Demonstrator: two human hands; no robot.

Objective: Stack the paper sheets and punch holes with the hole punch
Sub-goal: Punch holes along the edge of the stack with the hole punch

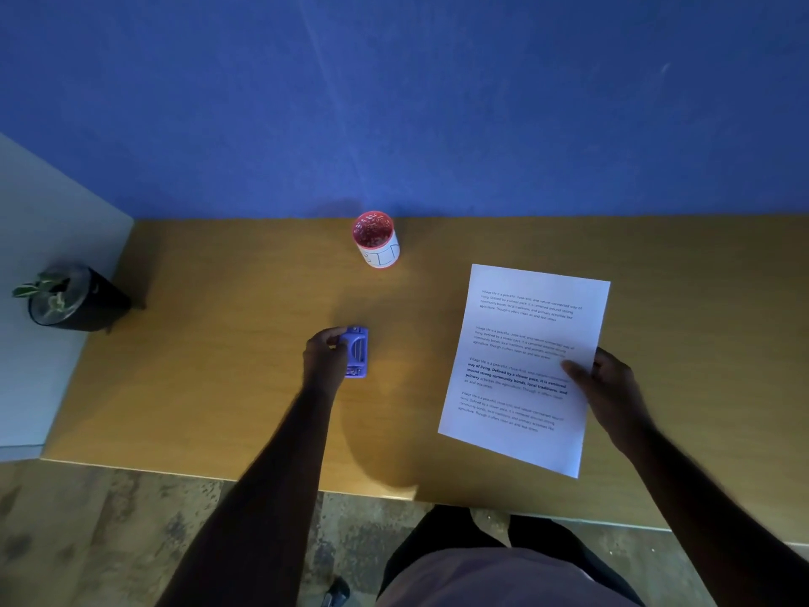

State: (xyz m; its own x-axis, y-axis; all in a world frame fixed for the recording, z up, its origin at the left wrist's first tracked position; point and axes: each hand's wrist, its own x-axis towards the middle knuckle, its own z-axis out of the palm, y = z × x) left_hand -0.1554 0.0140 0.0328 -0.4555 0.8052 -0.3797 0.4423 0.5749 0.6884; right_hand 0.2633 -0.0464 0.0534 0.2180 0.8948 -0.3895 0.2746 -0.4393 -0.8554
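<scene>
Left hand (324, 359) clasping one purple hole punch (358, 351), right hand (606, 383) pinching one printed paper sheet (525, 365).

Left hand (325, 360) reaches forward, fingers curled in a grasp; right hand (613, 389) pinches, thumb on top, arm extended.

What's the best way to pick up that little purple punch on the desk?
Probably by its long sides, pinched across the narrow body from above. The punch lies flat with its long axis running toward and away from the person, so the left hand, already curled on its left edge, could close thumb and fingers across it.
</scene>
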